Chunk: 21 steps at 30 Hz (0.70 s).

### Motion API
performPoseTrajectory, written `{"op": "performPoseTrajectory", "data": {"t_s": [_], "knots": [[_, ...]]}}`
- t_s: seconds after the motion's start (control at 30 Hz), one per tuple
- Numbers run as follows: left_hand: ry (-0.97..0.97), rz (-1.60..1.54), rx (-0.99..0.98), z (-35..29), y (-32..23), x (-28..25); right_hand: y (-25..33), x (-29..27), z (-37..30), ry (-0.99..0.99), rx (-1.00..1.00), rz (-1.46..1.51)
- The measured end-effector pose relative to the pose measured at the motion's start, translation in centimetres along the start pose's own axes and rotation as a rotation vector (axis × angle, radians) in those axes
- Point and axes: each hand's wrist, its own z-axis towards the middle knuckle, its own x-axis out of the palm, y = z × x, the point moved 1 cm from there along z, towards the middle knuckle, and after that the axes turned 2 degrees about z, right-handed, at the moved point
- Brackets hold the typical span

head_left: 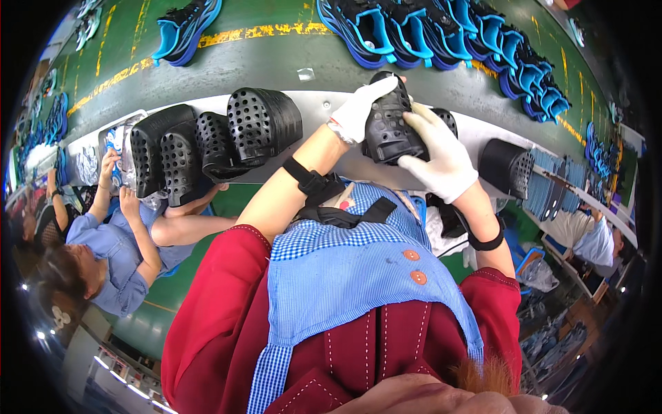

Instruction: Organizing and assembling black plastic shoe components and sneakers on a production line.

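Observation:
Just past the front of my apron, a black perforated shoe form (389,127) is held up between my two white-gloved hands. My left hand (364,109) grips its left side and far end, fingers closed against it. Around the right side and near end curls my right hand (441,153), thumb and fingers pressed on the surface. Another black perforated form (445,123) is partly hidden behind my right hand. Further right on the ledge lies a black form (505,167). To the left stand several more, among them a wide one (262,124) and a narrower one (181,162).
A green conveyor belt (276,65) with yellow marks runs beyond the pale ledge (314,114). Several blue-and-black sneakers (414,41) stand on it. A person in blue (114,255) sits at the left. Stacked blue flat pieces (552,183) lie at the right, near another person (593,241).

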Motion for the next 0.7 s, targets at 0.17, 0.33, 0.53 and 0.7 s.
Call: {"op": "performPoseTrajectory", "data": {"t_s": [0.17, 0.33, 0.53, 0.7], "knots": [[-0.065, -0.053, 0.129, 1.9, -2.0, -0.1, 0.4, -1.5, 4.4, 0.142, 0.349, 0.114], [-0.210, 0.044, 0.540, 4.1, -4.0, 1.0, -0.5, -1.6, 7.9, 0.166, 0.452, -0.135], [-0.579, 0.201, 0.658, 7.0, -5.6, 0.5, -3.0, -0.8, 11.2, 0.185, 0.388, -0.163], [-0.826, 0.630, 0.696, 7.0, -6.0, -2.2, -5.8, -1.8, 15.6, 0.264, 0.365, -0.335]]}}
